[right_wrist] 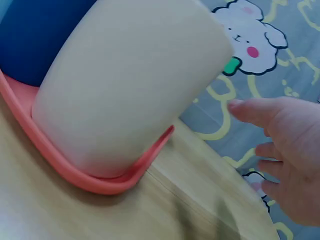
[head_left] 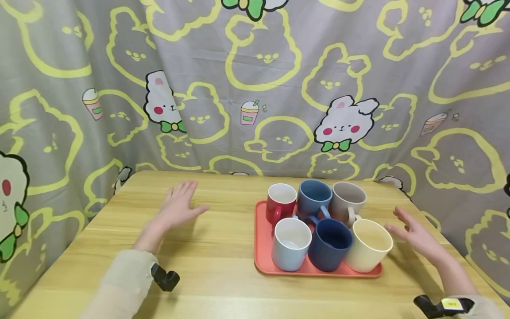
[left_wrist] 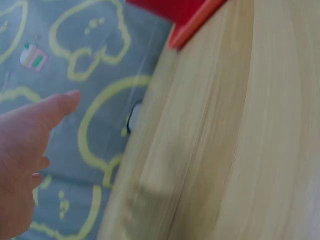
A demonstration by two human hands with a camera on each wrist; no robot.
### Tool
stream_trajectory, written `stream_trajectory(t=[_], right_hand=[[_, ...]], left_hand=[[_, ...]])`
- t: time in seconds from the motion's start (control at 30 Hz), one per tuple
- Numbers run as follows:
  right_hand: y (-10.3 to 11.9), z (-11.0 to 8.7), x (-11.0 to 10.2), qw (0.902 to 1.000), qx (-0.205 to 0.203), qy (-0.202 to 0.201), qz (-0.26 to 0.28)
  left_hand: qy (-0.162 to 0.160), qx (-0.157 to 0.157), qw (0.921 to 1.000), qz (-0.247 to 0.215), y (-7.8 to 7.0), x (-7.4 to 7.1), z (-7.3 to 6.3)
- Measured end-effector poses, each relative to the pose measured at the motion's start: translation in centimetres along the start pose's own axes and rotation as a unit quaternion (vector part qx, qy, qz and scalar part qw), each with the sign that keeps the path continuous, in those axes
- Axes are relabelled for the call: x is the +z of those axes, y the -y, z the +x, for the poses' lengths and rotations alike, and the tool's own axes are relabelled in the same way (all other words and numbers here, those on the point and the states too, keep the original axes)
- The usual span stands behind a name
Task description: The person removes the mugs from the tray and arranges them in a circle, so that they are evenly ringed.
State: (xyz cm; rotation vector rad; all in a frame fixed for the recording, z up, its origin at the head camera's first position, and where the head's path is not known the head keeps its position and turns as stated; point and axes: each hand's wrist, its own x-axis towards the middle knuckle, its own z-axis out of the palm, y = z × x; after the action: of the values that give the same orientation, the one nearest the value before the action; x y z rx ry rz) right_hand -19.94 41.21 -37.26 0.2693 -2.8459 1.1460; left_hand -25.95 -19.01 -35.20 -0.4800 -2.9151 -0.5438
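Note:
Six mugs crowd a coral-red tray [head_left: 264,261] on the table's right half. At the back are a red mug [head_left: 275,204], a blue mug [head_left: 308,204] and a taupe mug [head_left: 341,201]. In front stand a light blue mug [head_left: 290,252], a navy mug [head_left: 327,252] and a cream mug [head_left: 364,252]. My left hand [head_left: 177,208] hovers over the wood left of the tray, fingers spread, holding nothing. My right hand [head_left: 414,235] is just right of the cream mug, fingers extended. In the right wrist view a gap separates that hand [right_wrist: 282,150] from the cream mug [right_wrist: 130,85].
The wooden table [head_left: 223,248] reaches back to a grey patterned curtain [head_left: 207,57]. Bare wood shows left of the tray and in front of it. Black wrist devices sit on the left sleeve [head_left: 131,270] and the right sleeve [head_left: 484,308].

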Motion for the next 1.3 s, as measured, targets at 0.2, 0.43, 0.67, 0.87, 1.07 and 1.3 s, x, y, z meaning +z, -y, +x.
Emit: stream_trajectory(t=[0.2,0.43,0.67,0.87,1.07,1.3], right_hand=[[-0.7,-1.7,0.3,0.9915,-0.068,0.059,0.094],[-1.2,-3.5,1.7,0.9752,-0.064,0.127,0.170],[-1.0,-4.6,3.4,0.9689,-0.089,0.138,0.185],[-0.8,-4.9,3.7,0.9647,-0.100,0.141,0.198],[-0.5,-5.2,3.9,0.9578,-0.100,0.151,0.224],[0.0,-5.3,4.1,0.9638,-0.087,0.143,0.207]], left_hand=[[-0.017,0.027,0.9924,-0.119,-3.0,0.9,0.5],[-0.008,0.029,0.9743,-0.223,-8.2,2.3,0.4],[0.030,0.054,0.9566,-0.285,-12.3,3.8,-0.2],[0.069,0.098,0.9426,-0.312,-14.5,5.0,-0.6],[0.090,0.124,0.9342,-0.322,-15.7,6.8,-0.5],[0.078,0.145,0.9332,-0.319,-16.8,8.0,-0.3]])
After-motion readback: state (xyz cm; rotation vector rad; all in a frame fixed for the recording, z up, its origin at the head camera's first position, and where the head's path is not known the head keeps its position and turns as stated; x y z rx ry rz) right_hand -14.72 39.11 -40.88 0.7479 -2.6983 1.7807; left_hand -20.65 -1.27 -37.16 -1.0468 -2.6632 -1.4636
